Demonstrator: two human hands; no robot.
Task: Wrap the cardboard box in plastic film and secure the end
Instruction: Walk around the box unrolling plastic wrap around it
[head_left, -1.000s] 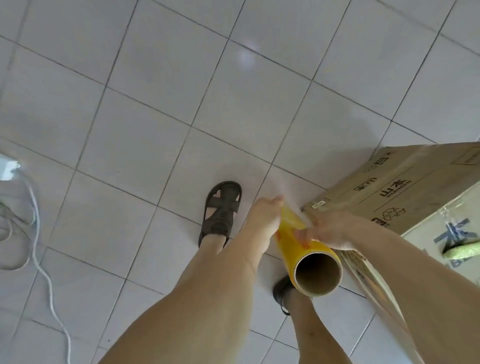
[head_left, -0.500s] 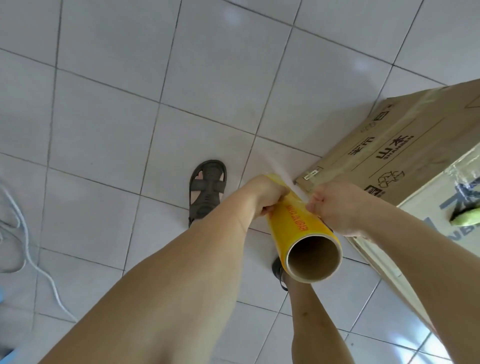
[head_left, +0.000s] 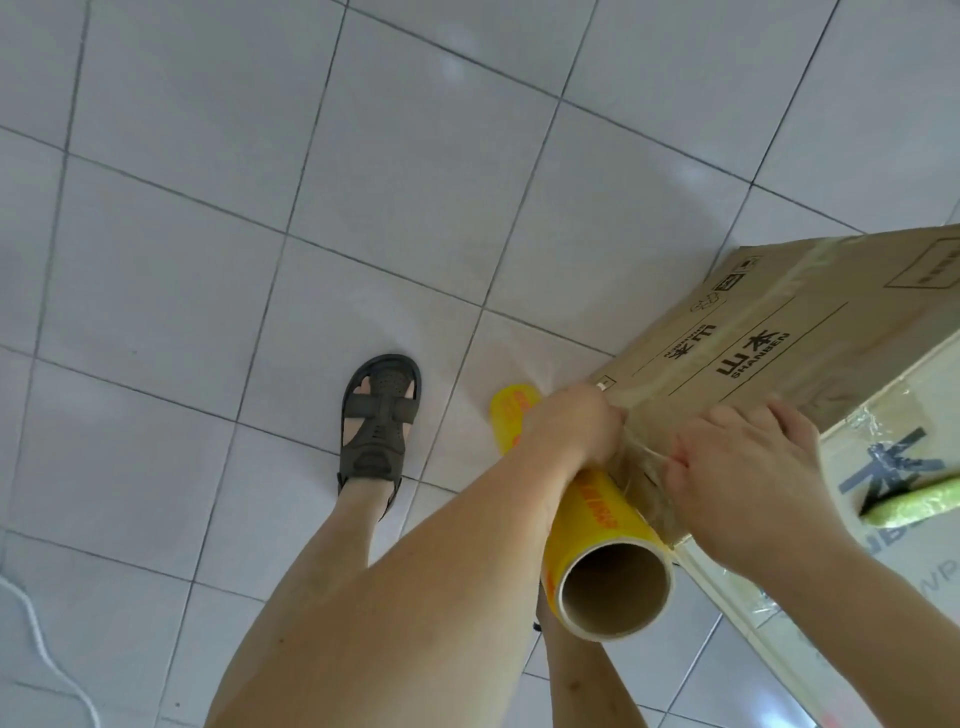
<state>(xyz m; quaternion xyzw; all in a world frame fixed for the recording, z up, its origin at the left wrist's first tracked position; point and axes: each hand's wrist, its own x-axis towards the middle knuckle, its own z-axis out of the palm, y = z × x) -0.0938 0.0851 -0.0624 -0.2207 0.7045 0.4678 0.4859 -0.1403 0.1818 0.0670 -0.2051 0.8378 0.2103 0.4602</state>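
A large cardboard box (head_left: 810, 332) with black printing stands on the tiled floor at the right, clear film stretched over its faces. A yellow film roll (head_left: 592, 509) on a cardboard tube points toward me beside the box's near corner. My left hand (head_left: 571, 431) grips the roll around its middle. My right hand (head_left: 748, 467) pinches a bunched strand of plastic film (head_left: 644, 457) between the roll and the box corner, its fingers lying against the box edge.
White floor tiles (head_left: 311, 182) fill the left and top. My sandalled foot (head_left: 379, 415) stands left of the roll. A white cord (head_left: 47, 660) lies at the bottom left. A green object (head_left: 914, 501) rests on the box top at the far right.
Both hands and the roll have come up against the box corner. The film between them has bunched into a tight strand, and my right hand now lies on the box edge.
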